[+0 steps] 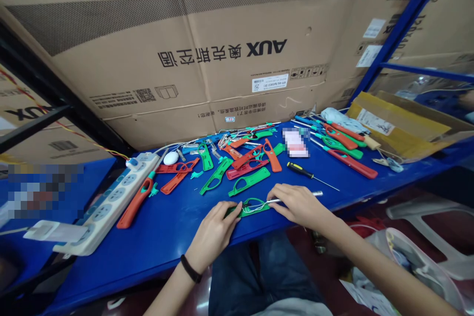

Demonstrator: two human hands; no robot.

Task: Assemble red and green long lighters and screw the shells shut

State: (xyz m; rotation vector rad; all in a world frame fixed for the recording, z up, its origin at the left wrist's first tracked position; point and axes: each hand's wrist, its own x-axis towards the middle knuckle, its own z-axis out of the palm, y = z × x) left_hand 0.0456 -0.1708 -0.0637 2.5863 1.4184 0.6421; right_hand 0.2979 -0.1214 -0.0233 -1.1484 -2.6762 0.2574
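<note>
My left hand [219, 224], with a black band at the wrist, presses the left end of a green lighter casing half [255, 209] near the table's front edge. Thin white wires lie across this open shell, and a small dark part sits by my left fingertips. My right hand [298, 202] pinches a slim metal lighter tube [274, 201] at the shell's right end; its tip sticks out beyond the hand. Just behind my right hand lies a screwdriver [301, 171] with a yellow and black handle. Another green casing half [250, 181] rests behind my left hand.
Several red and green casing pieces [217, 176] are spread over the blue table [163, 237]. A white power strip [111, 207] runs along the left, beside a red lighter [135, 203]. Assembled lighters [348, 162] and a yellow-taped box [392, 126] stand right. Cardboard [222, 24] walls the back.
</note>
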